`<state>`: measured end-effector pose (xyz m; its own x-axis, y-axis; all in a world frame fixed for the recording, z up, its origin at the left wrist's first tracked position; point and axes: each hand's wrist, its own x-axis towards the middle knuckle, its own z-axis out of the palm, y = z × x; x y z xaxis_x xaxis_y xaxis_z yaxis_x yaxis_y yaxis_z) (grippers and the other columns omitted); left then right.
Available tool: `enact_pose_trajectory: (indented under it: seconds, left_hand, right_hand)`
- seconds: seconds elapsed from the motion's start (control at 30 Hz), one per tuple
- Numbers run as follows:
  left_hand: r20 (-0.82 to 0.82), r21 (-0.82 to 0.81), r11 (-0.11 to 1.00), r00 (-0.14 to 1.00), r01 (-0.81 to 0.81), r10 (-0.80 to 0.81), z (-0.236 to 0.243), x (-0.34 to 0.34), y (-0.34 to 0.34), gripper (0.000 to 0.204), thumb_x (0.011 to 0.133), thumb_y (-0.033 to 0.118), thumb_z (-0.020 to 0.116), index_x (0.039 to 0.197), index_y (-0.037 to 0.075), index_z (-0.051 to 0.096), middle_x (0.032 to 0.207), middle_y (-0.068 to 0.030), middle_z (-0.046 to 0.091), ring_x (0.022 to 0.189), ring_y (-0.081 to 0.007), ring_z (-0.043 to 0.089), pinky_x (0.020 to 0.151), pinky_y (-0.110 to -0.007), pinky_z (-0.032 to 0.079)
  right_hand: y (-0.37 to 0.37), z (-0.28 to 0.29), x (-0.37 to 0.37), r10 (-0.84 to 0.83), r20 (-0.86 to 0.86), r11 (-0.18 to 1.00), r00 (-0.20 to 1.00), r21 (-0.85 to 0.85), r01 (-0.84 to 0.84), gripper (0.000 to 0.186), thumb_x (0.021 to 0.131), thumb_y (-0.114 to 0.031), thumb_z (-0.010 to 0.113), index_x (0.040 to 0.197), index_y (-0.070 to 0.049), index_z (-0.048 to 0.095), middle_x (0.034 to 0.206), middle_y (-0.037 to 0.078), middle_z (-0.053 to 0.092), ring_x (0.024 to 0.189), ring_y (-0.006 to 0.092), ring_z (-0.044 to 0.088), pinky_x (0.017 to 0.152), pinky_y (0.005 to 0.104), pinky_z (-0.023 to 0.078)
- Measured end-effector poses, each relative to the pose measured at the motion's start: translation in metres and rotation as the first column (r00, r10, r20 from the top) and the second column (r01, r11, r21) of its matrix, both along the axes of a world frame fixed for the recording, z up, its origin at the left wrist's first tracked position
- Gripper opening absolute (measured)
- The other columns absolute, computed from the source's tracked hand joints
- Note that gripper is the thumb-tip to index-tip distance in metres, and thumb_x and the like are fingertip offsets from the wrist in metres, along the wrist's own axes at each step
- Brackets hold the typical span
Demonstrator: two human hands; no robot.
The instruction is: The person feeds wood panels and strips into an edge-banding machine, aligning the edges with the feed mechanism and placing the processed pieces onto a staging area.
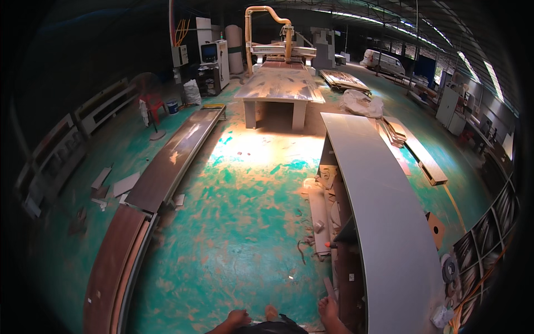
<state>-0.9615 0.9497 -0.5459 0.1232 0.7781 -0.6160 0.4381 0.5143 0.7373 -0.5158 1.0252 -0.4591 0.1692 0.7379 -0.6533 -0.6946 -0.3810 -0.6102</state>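
Note:
My left hand (239, 318) hangs low at the bottom edge over the green floor, its fingers curled, with nothing visible in it. My right hand (328, 307) is closed beside the near end of the long grey-topped workbench (384, 211). Just above its fingers a narrow brownish strip (329, 288) shows; whether the hand grips it or only hangs in front of it, I cannot tell. On the bench's lower shelf, next to that hand, lies a small white label (351, 277). An orange-tipped tool (332, 245) sticks out of the shelf farther along.
Long brown panels (167, 156) on a low stand line the left side. Ahead stands a big machine table (278, 86) under a gantry with a yellow hose (261, 9). Scraps and a rolled sheet (319, 217) lie beside the bench. Stacked boards (417, 150) are at the right.

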Motion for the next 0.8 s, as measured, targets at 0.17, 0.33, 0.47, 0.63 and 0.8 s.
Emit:
enact_pose_trajectory:
  seconds: [0.17, 0.33, 0.47, 0.63, 0.8]
  left_hand:
    - [0.235, -0.521, 0.654, 0.645, -0.548, 0.727, 0.014, -0.027, -0.009, 0.032, 0.103, 0.021, 0.052, 0.103, -0.009, 0.063, 0.091, -0.0263, 0.073, 0.078, -0.0388, 0.075, 0.075, -0.049, 0.065]
    - [0.382, -0.528, 0.497, 0.33, -0.688, 0.863, 0.016, -0.052, -0.031, 0.037, 0.11, 0.029, 0.042, 0.102, 0.003, 0.066, 0.075, -0.0121, 0.066, 0.064, -0.0296, 0.067, 0.066, -0.04, 0.059]
    - [0.372, -0.532, 0.434, 0.26, -0.727, 0.891, 0.006, -0.078, -0.031, 0.037, 0.11, 0.03, 0.044, 0.104, -0.002, 0.062, 0.081, -0.0151, 0.067, 0.076, -0.0358, 0.072, 0.072, -0.049, 0.063]
    - [0.363, -0.516, 0.285, 0.095, -0.808, 0.927, 0.017, -0.133, -0.032, 0.034, 0.109, 0.03, 0.051, 0.11, -0.003, 0.059, 0.091, -0.0182, 0.067, 0.08, -0.038, 0.071, 0.072, -0.052, 0.063]
    - [0.546, -0.614, 0.346, -0.066, -0.709, 0.835, 0.02, -0.221, -0.03, 0.036, 0.11, 0.033, 0.052, 0.108, -0.002, 0.061, 0.092, -0.0176, 0.068, 0.082, -0.0366, 0.072, 0.071, -0.05, 0.062]
  right_hand:
    - [0.081, 0.01, -0.035, 0.065, -0.024, 0.997, 0.998, -0.034, -0.066, 0.021, 0.103, -0.021, 0.058, 0.086, -0.011, 0.052, 0.067, 0.002, 0.044, 0.056, 0.0184, 0.046, 0.049, 0.0298, 0.036]
    - [0.129, 0.005, -0.102, 0.234, -0.052, 0.967, 0.971, -0.089, -0.238, 0.024, 0.105, -0.023, 0.058, 0.086, -0.01, 0.052, 0.067, 0.001, 0.041, 0.056, 0.017, 0.042, 0.048, 0.0289, 0.033]
    - [0.152, -0.022, -0.159, 0.419, -0.082, 0.904, 0.904, -0.054, -0.424, 0.025, 0.105, -0.026, 0.059, 0.087, -0.01, 0.053, 0.068, 0.001, 0.043, 0.055, 0.0163, 0.041, 0.048, 0.0274, 0.031]
    - [0.171, -0.001, -0.271, 0.548, 0.053, 0.822, 0.835, -0.217, -0.526, 0.019, 0.104, -0.025, 0.061, 0.096, -0.007, 0.058, 0.075, 0.004, 0.056, 0.062, 0.0162, 0.057, 0.05, 0.0274, 0.043]
    - [0.191, -0.007, -0.365, 0.663, 0.216, 0.748, 0.717, -0.231, -0.622, 0.023, 0.102, -0.027, 0.065, 0.109, -0.005, 0.064, 0.088, 0.007, 0.07, 0.075, 0.0199, 0.07, 0.058, 0.0289, 0.052]
